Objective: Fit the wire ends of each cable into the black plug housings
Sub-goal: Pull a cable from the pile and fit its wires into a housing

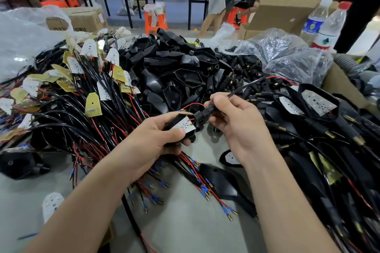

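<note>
My left hand [156, 139] grips a black plug housing [188, 132] with a white LED board [184, 125] seated in it, just above the table's middle. My right hand [232, 117] pinches the housing's black neck piece [204, 113] and a black cable [242, 88] that runs up and right. A thin red wire [192, 106] loops between the two hands. A heap of loose black housings [174, 72] lies behind the hands. To the left sprawls a bundle of cables with white and yellow boards [82, 88].
Finished housings with cables [318, 129] pile up at the right. A crinkled plastic bag of small black parts [287, 57] sits behind, beside two water bottles [327, 24] and cardboard boxes [283, 14]. Blue-tipped wire ends [201, 187] lie on the grey table [185, 228]. People stand at the back.
</note>
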Motion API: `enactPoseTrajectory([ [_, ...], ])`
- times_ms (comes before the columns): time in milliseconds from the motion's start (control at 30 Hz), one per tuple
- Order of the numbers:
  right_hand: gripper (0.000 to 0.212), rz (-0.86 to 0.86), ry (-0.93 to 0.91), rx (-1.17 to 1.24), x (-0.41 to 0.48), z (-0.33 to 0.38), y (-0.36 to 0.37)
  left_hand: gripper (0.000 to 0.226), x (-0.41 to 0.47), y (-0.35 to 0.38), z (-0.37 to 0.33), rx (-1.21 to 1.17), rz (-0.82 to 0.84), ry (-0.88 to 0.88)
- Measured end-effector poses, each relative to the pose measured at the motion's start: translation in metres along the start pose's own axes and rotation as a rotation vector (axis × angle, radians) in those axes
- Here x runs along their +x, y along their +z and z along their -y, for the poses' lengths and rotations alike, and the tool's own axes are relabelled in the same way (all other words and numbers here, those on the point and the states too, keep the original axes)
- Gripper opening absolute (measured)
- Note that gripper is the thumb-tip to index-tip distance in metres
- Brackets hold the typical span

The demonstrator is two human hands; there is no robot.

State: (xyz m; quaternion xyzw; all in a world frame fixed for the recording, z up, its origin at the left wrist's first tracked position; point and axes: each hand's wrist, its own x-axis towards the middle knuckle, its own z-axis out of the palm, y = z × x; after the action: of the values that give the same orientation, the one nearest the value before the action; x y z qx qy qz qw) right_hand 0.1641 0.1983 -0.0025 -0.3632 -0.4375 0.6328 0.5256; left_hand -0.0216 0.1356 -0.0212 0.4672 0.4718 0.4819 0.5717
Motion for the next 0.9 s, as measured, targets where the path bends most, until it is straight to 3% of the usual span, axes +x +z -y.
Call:
enactPoseTrajectory([
  [200, 0.030, 0.033, 0.003, -0.036, -0.0027, 0.0048, -0.0046, 0.046, 0.0004, 0.0031, 0.0009, 0.042, -0.015, 0.097],
  [400, 0.018, 0.096, 0.034, 0.027, -0.0035, 0.0053, -0.0070, 0.052, -0.0009, -0.0001, -0.0024, 0.209, -0.064, 0.167],
  [567, 0.015, 0.066, 0.004, -0.025, -0.0012, 0.0019, -0.0051, 0.044, -0.0002, 0.0006, -0.0009, 0.110, -0.050, 0.132],
  [700, 0.027, 0.043, -0.011, 0.001, -0.0008, 0.0002, -0.0043, 0.041, 0.0018, 0.0033, 0.0007, 0.062, -0.072, 0.136],
  [900, 0.014, 0.097, -0.022, -0.055, -0.0007, 0.0020, -0.0063, 0.040, 0.0020, 0.0036, 0.0025, 0.046, -0.084, 0.113],
])
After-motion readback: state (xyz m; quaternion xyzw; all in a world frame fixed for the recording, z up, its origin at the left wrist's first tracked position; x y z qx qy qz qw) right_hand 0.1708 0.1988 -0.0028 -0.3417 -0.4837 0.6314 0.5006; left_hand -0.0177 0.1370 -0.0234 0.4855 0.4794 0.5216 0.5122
